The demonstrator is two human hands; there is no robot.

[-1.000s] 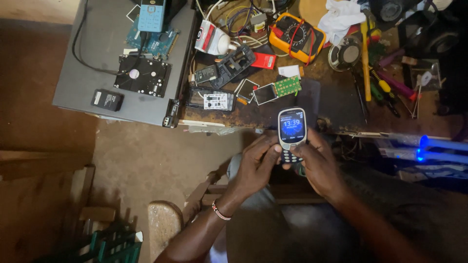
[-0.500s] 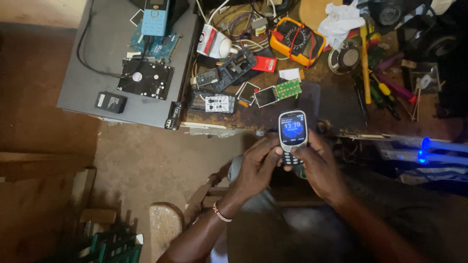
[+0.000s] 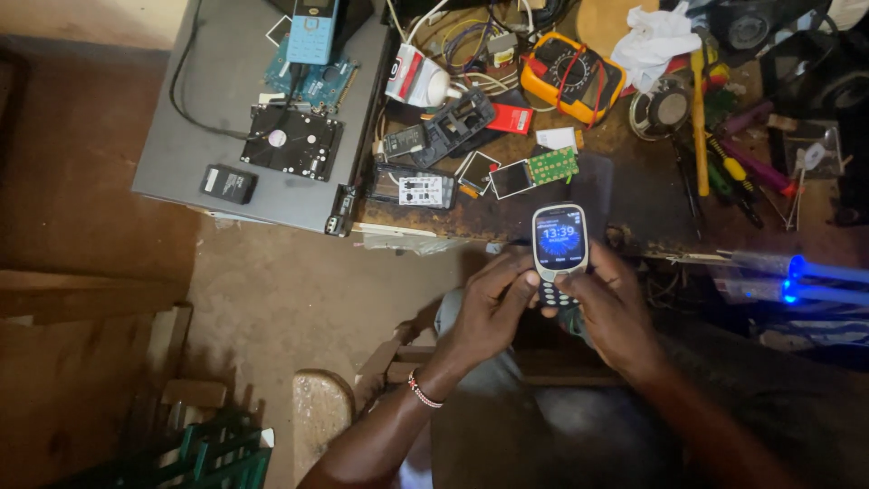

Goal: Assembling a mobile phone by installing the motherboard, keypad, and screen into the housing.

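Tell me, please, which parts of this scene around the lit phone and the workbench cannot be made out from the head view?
- Keypad of the phone: covered by the thumbs of the left hand and right hand.
- Back of the phone: faces away.
- Light-blue phone on the grey case: top cut off by the upper edge.
- Source of the blue light: glare washes it out.
- Tools at right: dark, tangled.

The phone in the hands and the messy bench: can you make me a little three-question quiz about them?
1. True or false: the screen of the small phone is lit.
2. Which hands grip the phone: A) only the left hand, B) only the right hand, C) both?
3. What colour is the multimeter at the back of the workbench?

Key: 1 true. 2 C, both, with thumbs on the keypad. 3 yellow-orange, with a dark dial.
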